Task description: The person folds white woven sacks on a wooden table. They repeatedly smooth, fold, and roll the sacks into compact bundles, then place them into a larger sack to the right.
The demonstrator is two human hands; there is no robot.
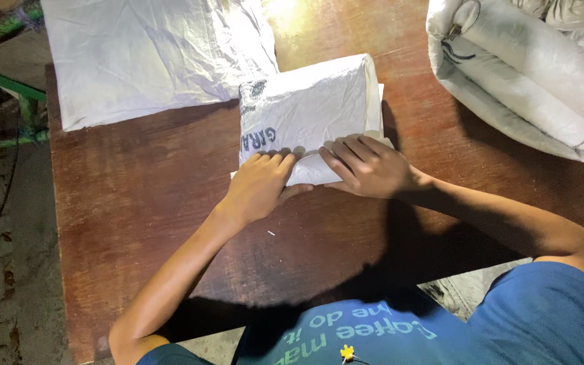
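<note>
A brown wooden table (170, 223) carried all items. Nearest the person, the left hand (258, 186) and right hand (366, 165) lay side by side, palms down, fingers extended and pressing flat on the near edge of a folded white woven sack (305, 108) at table centre; neither hand gripped it. Beyond, a flat white sack (136, 54) lay at far left, and a pile of rolled white sacks (535, 74) occupied the far right.
</note>
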